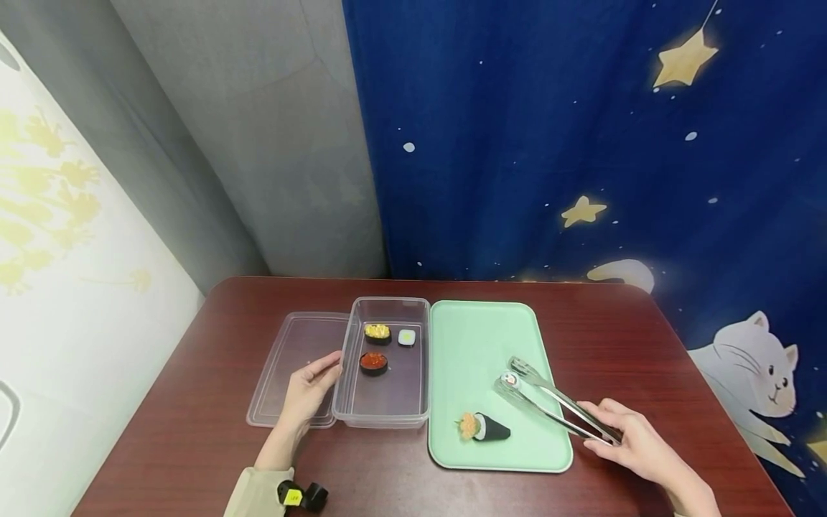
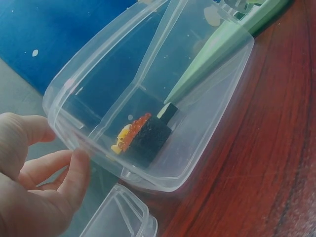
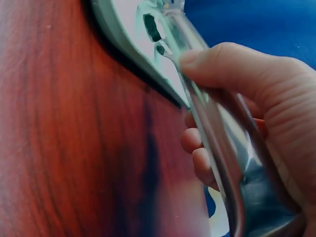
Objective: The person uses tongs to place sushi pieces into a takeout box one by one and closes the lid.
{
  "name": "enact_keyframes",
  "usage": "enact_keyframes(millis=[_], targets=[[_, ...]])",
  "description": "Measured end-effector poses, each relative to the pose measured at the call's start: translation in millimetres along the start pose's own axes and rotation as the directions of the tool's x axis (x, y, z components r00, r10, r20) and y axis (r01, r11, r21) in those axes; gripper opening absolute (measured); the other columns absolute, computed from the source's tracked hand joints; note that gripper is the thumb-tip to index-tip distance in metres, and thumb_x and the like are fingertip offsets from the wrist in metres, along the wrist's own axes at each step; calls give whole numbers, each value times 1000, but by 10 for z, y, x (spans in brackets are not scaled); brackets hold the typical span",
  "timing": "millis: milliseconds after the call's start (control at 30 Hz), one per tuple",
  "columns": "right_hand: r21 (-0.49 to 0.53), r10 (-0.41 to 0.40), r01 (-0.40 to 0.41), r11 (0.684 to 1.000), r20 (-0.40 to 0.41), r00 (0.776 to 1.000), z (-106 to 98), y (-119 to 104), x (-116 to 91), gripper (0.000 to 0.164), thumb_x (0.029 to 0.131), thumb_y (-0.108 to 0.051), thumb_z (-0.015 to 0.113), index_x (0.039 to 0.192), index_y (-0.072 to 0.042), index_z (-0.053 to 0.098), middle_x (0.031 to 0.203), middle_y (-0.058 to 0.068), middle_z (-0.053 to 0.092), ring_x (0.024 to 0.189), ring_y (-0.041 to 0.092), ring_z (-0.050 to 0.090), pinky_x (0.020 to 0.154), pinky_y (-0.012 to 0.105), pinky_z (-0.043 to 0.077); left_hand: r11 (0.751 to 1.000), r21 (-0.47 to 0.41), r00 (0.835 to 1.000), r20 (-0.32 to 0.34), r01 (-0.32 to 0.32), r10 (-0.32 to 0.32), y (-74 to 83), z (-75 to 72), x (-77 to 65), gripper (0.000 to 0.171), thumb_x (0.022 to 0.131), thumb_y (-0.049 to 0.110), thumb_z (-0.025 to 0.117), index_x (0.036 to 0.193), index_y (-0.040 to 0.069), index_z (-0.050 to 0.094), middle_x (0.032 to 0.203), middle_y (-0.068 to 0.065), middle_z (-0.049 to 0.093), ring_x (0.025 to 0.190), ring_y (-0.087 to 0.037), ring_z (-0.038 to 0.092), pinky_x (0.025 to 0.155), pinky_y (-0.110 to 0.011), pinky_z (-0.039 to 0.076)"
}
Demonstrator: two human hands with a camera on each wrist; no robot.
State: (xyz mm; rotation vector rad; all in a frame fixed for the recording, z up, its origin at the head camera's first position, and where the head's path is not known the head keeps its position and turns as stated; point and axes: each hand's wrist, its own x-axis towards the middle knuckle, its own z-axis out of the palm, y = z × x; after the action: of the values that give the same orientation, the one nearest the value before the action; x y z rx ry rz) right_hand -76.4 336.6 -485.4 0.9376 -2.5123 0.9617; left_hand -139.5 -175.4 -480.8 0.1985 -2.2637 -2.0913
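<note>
My left hand (image 1: 307, 393) pinches the left rim of a clear plastic container (image 1: 382, 420). Inside the container lie a yellow-topped toy sushi (image 1: 377, 332), a toy sushi with red roe (image 1: 373, 362) and a small white roll (image 1: 406, 337). With my right hand (image 1: 632, 439) I grip metal tongs (image 1: 568, 409) over the light green tray (image 1: 472, 337). Between the spread tong tips is a small white roll with a coloured centre (image 1: 510, 379); whether both tips touch it I cannot tell. A black cone hand roll (image 1: 492, 427) with an orange end lies near the tray's front.
A clear flat lid (image 1: 278, 388) lies left of the container, partly beneath my left hand. Container and tray stand side by side on the reddish-brown table (image 1: 381, 481). Behind the table hang a grey curtain and a blue curtain (image 1: 478, 179) with stars.
</note>
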Motion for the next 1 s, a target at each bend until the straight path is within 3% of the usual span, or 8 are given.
enact_keyframes(millis=[200,433,700,1000], targets=[[25,-32,32,999,4,999,-8,3,8,58,59,6,81,113,-2,64,79,-9,48,64,0,42,51,12,33,1000,-12,1000,5,-2,2,6,-8,-4,35,90,0,60,123,-12,54,124,-27,55,92,3,60,80,-12,48],[30,3,-4,1000,41,999,-7,7,-21,55,63,5,81,114,-3,64,79,-10,49,64,-2,42,52,10,34,1000,-11,1000,17,0,1,14,-3,-7,36,90,0,60,123,-12,54,125,-27,54,94,2,59,81,-11,47],[38,-44,44,998,5,999,11,2,61,59,57,10,80,112,-1,64,77,-6,50,62,3,43,51,10,32,1000,-6,1000,12,1,-1,16,-3,-12,36,90,1,60,123,-12,54,124,-27,55,94,2,59,81,-11,47],[47,-52,51,998,20,998,20,7,93,58,58,7,80,113,-1,64,77,-7,49,62,2,43,51,12,32,1000,11,1000,9,-1,1,16,-7,-9,38,88,5,64,122,-10,56,122,-26,56,93,1,60,81,-12,48]])
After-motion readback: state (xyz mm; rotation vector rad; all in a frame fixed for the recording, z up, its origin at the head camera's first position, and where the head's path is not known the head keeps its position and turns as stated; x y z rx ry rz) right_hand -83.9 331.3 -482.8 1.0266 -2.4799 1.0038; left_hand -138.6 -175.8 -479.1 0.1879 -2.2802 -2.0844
